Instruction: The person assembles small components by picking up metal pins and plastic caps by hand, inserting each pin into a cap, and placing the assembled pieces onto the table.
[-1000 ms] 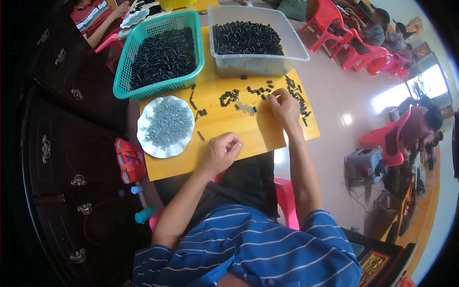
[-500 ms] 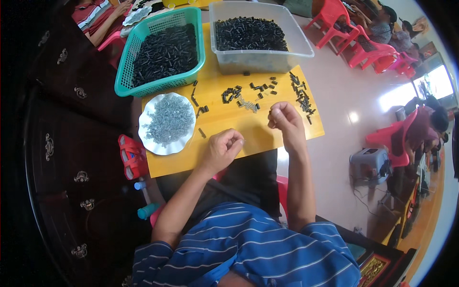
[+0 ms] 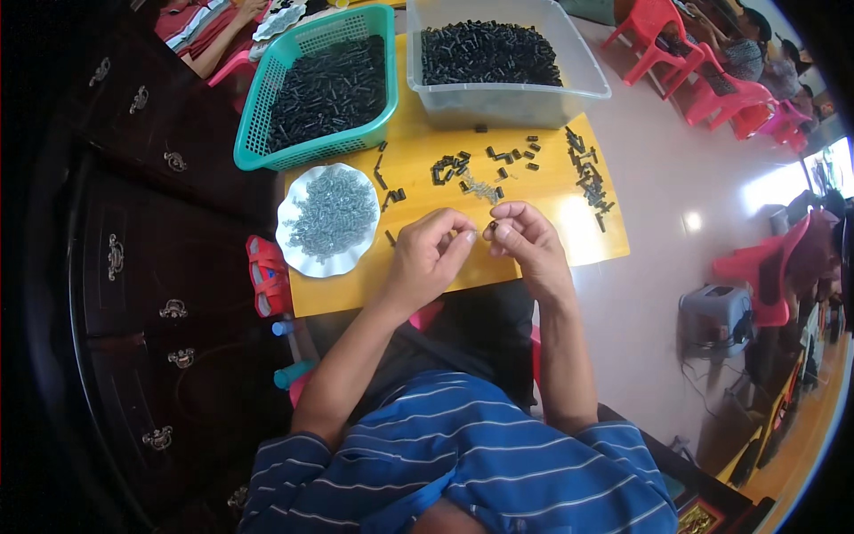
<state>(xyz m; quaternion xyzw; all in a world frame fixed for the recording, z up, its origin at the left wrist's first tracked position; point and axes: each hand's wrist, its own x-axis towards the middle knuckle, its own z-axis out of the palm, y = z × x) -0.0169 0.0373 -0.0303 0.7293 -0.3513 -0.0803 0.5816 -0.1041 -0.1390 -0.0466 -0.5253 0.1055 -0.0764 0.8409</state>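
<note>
Roughly at the table's near edge: both hands meet, fingertips almost touching.
Left hand [image 3: 431,258]: curled nearly closed, thumb and forefinger pinched together; what they pinch is too small to make out, likely held fine for fitting.
Right hand [image 3: 525,240]: fingers bent inward, thumb and forefinger closed on a small black part [image 3: 492,229], raised off the table and turned toward the left hand.
Yellow table [image 3: 534,267]: small and low, its near edge over the person's lap, so everything lies within short reach.
Loose black pieces [image 3: 454,169]: scattered just beyond the hands, with a second strip [image 3: 592,182] along the right edge; apparently spread out for easy picking.
White scalloped plate [image 3: 327,218]: left of the hands, heaped with small grey metal pieces, probably screws, kept apart from the black parts.
Teal basket [image 3: 258,116]: far left, full of black pieces.
Clear plastic tub [image 3: 507,98]: far right of the basket, also full of black pieces.
Red chairs [image 3: 703,71]: well apart, across the floor.
Dark cabinet [image 3: 116,267]: left of the table.
</note>
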